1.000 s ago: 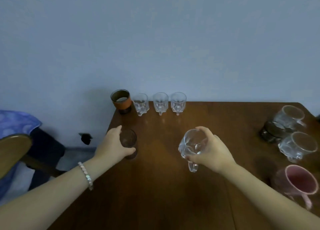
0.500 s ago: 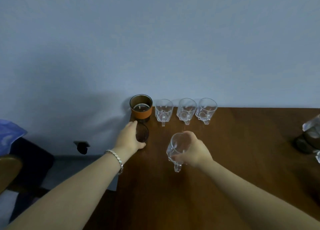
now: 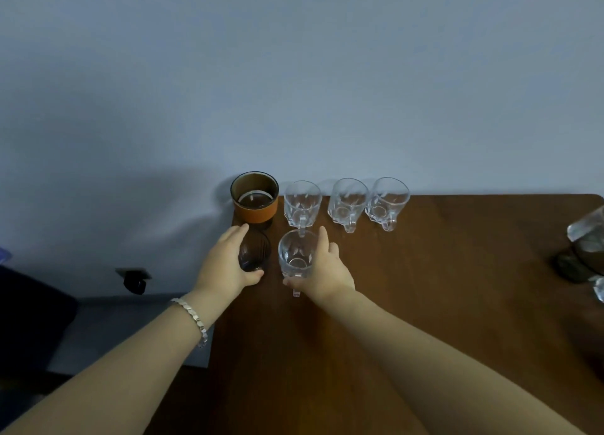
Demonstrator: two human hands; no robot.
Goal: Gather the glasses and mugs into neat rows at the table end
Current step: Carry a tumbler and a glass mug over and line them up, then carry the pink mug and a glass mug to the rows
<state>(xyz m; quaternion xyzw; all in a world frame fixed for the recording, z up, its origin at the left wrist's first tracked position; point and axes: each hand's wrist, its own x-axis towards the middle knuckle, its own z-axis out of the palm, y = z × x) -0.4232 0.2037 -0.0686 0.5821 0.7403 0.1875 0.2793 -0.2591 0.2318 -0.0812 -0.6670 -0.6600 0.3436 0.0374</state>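
Observation:
At the far left end of the brown table (image 3: 441, 271), a back row holds an orange-banded cup (image 3: 255, 197) and three clear glass mugs (image 3: 302, 202) (image 3: 348, 200) (image 3: 387, 199). My left hand (image 3: 225, 264) grips a dark smoky glass (image 3: 254, 250) just in front of the orange cup. My right hand (image 3: 322, 271) holds a clear glass mug (image 3: 296, 258) upright right beside the dark glass, in front of the first clear mug; its handle points toward me.
More glassware (image 3: 585, 248) is cut off at the right edge of the table. The table's left edge runs just left of the dark glass. A dark wall socket (image 3: 134, 279) and a dark chair sit beyond it.
Both hands moved forward toward the back row. The dark glass now sits close behind the orange cup, and the clear mug came down beside it, from tilted in the air to upright.

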